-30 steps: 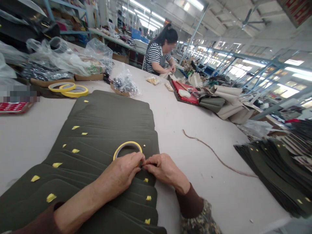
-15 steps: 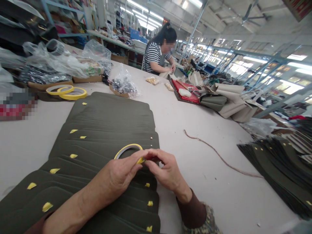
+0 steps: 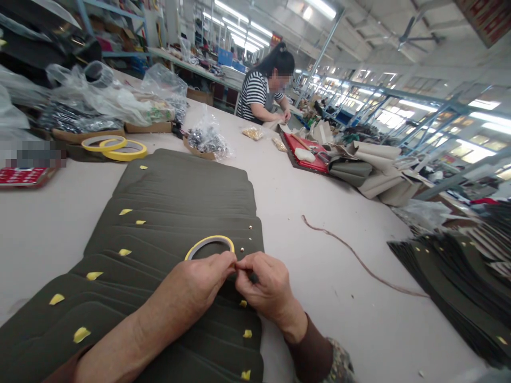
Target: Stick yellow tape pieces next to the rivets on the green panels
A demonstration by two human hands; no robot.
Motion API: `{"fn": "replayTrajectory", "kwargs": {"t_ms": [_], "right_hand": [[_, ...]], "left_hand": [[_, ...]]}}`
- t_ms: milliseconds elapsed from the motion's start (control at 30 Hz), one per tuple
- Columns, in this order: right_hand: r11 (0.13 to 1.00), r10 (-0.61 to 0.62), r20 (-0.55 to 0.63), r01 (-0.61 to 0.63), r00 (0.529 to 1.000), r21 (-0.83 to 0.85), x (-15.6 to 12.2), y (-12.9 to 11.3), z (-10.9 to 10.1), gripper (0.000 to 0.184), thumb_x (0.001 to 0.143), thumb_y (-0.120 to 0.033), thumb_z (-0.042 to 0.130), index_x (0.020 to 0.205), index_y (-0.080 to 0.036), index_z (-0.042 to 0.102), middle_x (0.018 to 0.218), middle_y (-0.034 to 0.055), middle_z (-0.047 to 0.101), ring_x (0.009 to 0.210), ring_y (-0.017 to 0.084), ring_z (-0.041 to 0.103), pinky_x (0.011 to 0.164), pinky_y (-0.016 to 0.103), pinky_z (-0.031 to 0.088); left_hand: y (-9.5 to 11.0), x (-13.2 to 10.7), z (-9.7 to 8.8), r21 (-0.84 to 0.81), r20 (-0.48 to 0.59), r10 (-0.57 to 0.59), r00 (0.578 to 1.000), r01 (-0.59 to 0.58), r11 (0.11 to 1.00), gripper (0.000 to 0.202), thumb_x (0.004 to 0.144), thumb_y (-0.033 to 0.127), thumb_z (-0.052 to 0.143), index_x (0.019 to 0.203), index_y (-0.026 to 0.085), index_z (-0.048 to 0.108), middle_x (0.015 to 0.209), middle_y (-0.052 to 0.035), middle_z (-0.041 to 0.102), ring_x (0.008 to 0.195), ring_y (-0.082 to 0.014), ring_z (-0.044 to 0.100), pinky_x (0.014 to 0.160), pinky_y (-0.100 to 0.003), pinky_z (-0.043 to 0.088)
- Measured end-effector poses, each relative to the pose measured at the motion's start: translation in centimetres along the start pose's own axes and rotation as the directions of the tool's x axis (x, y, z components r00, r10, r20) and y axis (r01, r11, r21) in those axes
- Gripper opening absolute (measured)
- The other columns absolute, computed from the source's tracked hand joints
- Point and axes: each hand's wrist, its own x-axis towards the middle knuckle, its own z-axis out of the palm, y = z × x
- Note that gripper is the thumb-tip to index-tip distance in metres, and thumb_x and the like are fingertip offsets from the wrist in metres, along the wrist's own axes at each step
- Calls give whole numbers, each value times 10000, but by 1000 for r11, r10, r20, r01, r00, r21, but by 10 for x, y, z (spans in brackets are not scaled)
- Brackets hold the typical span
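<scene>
A fanned stack of dark olive panels (image 3: 175,213) lies on the white table (image 3: 327,255), with small yellow tape tabs stuck along their left and right ends. My left hand (image 3: 199,284) is closed on a thin yellow tape roll (image 3: 209,243) that rests on the stack. My right hand (image 3: 263,284) pinches at the roll's near edge, thumb and fingers pressed together against the left hand's fingertips. What sits in the pinch is too small to name. Two small metal studs show on the panels just beyond the roll.
Two more yellow tape rolls (image 3: 115,148) lie at the back left by plastic bags (image 3: 107,98) of hardware. A brown cord (image 3: 359,258) trails across the table. Dark panel stacks (image 3: 455,282) sit at right. A person in a striped shirt (image 3: 259,90) works at the far end beside a red tray (image 3: 307,154).
The roll, lifted and tilted half a second ago, is back down on the stack. Both hands have lowered and closed together at its near edge.
</scene>
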Motion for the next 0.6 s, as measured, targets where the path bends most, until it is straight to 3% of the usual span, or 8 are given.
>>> {"fn": "replayTrajectory", "kwargs": {"t_ms": [67,133,200,267,300,367,433,600], "right_hand": [[988,127,-14,-126,992,89,1,-4,3,167,783,-123,551,730,-196,692,644,33,696,570,144,629,557,245,489],[902,351,37,-349,936,253,3,-5,6,121,764,-164,589,711,-186,695,613,20,688,511,126,604,498,224,474],[706,571,138,-570,809,420,5,-1,7,85,740,-218,623,696,-174,681,550,0,659,450,116,577,442,210,463],[505,693,244,-698,679,509,9,7,6,115,703,-273,664,693,-158,666,495,-17,622,407,111,560,411,209,469],[436,723,283,-734,630,522,11,13,5,149,683,-297,687,698,-150,667,486,-21,615,399,110,560,410,211,480],[375,750,325,-775,576,508,13,23,2,222,659,-340,727,727,-132,688,509,-10,630,411,105,574,424,210,500],[392,746,335,-785,576,480,14,29,0,270,673,-372,735,766,-119,712,550,6,651,436,100,590,441,201,507],[558,692,291,-745,661,366,13,29,5,231,754,-356,675,779,-133,728,568,3,646,457,104,586,444,199,499]], "left_hand": [[1,1,0,32,2,-11,1000,11,999,208,974,169,369,899,217,557,762,7,670,670,-139,665,598,-231,478],[3,-1,1,55,-42,15,999,-13,998,215,970,162,371,861,215,548,730,11,641,646,-137,643,578,-235,463],[6,-3,3,66,-101,75,992,-69,995,225,973,157,359,861,213,546,730,12,629,640,-131,628,579,-236,460],[8,-5,4,89,-132,115,984,-104,991,236,982,158,347,887,207,557,744,7,630,646,-131,622,599,-241,472],[8,-5,4,117,-127,109,986,-95,989,233,984,161,351,900,204,564,748,3,631,655,-137,622,610,-250,480],[7,-4,3,199,-73,49,996,-33,979,196,972,155,395,922,202,579,773,-10,635,705,-167,628,633,-278,497],[4,-1,2,283,16,-33,999,27,959,162,938,124,452,929,207,591,816,-24,639,782,-204,627,662,-308,511],[3,4,0,357,131,-135,982,80,931,209,913,83,447,954,215,603,893,-48,624,866,-233,585,709,-339,524]]}}
